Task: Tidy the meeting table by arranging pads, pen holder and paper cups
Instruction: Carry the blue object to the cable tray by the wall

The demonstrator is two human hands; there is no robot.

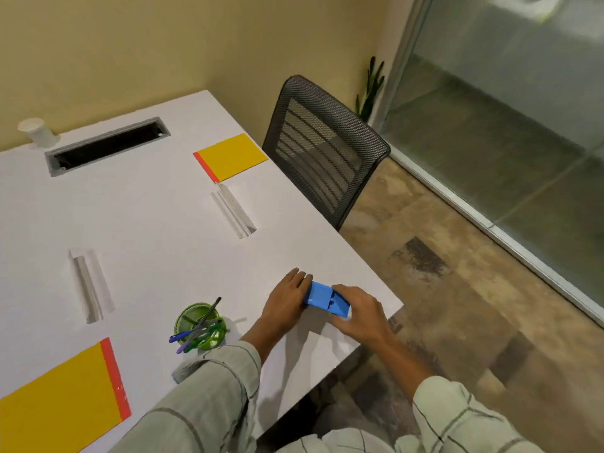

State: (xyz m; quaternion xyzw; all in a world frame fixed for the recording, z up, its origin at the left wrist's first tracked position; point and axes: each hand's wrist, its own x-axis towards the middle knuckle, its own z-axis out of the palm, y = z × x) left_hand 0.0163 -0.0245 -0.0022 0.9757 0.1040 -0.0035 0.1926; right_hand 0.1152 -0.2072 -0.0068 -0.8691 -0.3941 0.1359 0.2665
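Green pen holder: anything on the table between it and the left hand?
Nothing visible. The green pen holder stands just left of the left hand, with only bare white table between. That hand and the right hand hold the blue object.

two pads (232, 157) (62, 395), one cup (37, 132), one pen holder (200, 325).

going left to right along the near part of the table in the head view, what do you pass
Near yellow pad → green pen holder → left hand → blue object held between both hands → right hand.
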